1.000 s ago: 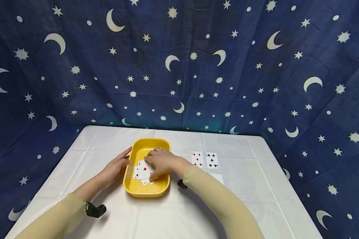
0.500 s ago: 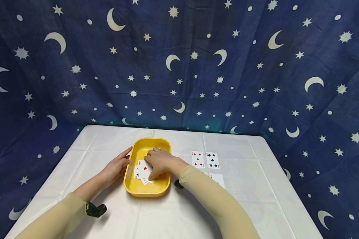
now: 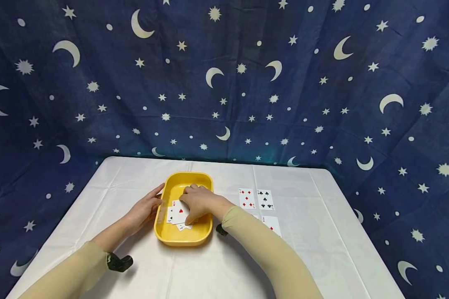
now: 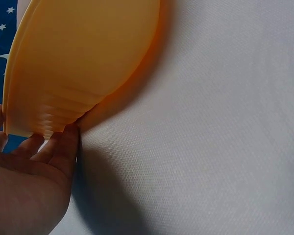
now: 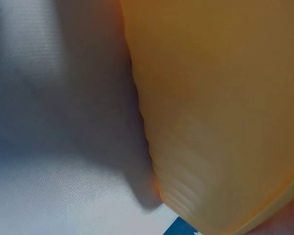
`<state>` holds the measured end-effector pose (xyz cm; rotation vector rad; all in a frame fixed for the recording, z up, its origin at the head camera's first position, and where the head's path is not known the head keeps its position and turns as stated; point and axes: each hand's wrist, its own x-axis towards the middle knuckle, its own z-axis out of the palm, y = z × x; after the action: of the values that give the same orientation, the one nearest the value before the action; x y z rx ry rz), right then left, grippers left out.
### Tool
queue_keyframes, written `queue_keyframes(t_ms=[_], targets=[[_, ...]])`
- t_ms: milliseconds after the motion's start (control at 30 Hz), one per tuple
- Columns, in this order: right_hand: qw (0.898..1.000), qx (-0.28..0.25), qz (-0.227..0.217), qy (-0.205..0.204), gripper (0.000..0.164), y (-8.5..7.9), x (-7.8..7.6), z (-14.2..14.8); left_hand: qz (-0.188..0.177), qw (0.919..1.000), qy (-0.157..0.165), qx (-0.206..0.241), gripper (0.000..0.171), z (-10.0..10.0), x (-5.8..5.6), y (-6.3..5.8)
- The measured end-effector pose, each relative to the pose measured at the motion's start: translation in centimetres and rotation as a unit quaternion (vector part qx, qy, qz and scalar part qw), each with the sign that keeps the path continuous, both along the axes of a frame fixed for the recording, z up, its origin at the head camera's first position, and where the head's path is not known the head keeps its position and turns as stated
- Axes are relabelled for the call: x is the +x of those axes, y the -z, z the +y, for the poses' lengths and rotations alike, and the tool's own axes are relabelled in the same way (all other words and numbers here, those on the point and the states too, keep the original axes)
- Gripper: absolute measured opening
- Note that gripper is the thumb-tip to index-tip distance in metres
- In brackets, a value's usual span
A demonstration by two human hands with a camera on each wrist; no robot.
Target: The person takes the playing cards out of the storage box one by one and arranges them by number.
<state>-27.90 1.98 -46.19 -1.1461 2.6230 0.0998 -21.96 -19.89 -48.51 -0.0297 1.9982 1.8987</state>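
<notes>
In the head view a yellow tray point(image 3: 183, 237) stands left of centre on the white-covered table. My left hand point(image 3: 144, 214) rests its fingers against the tray's outer left wall; the left wrist view shows the fingertips point(image 4: 68, 134) at that ribbed wall. Inside the tray, my right hand point(image 3: 200, 203) holds an ace of hearts point(image 3: 178, 212) between thumb and fingers, covering its right part. Other playing cards point(image 3: 169, 216) stick out beneath the ace at its left and front. The right wrist view shows mainly the tray's outer wall point(image 5: 215, 112).
Right of the tray lie face-up a five of diamonds point(image 3: 247, 198) and a five of clubs point(image 3: 265, 200). Nearer me is an ace of diamonds point(image 3: 271, 224), partly behind my right sleeve point(image 3: 265, 249), beside another mostly hidden card. A blue star-patterned curtain point(image 3: 224, 83) hangs behind the table.
My right hand shifts slightly over the ace of hearts, covering more of its right edge. The right forearm has moved a little left, uncovering the ace of diamonds. My left hand stays in place.
</notes>
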Motion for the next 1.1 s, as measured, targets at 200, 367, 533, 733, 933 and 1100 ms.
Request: queue_keyframes(t_ms=[200, 367, 533, 733, 933, 1100], targets=[[1.000, -0.016, -0.007, -0.004, 0.079, -0.5, -0.1, 0.5, 0.001, 1.0000, 0.002, -0.003, 0.068, 0.0, -0.1, 0.1], [1.000, -0.030, -0.002, -0.002, 0.084, -1.5, 0.0, 1.3, -0.001, 1.0000, 0.000, -0.002, 0.068, 0.0, -0.1, 0.1], [0.999, -0.044, 0.009, -0.005, 0.088, -2.8, 0.3, 2.3, -0.001, 1.0000, -0.002, 0.001, 0.067, 0.0, -0.2, 0.2], [0.997, -0.080, 0.017, 0.002, 0.088, -4.5, 0.6, 4.4, 0.004, 1.0000, 0.000, 0.005, 0.067, -0.1, -0.2, 0.3], [0.993, -0.111, 0.026, 0.018, 0.085, -6.2, 1.0, 6.9, 0.005, 1.0000, -0.002, 0.004, 0.067, 0.0, -0.1, 0.2], [0.991, -0.127, 0.034, 0.037, 0.088, -7.5, 1.6, 9.5, 0.005, 1.0000, -0.002, 0.002, 0.067, 0.0, 0.0, 0.2]])
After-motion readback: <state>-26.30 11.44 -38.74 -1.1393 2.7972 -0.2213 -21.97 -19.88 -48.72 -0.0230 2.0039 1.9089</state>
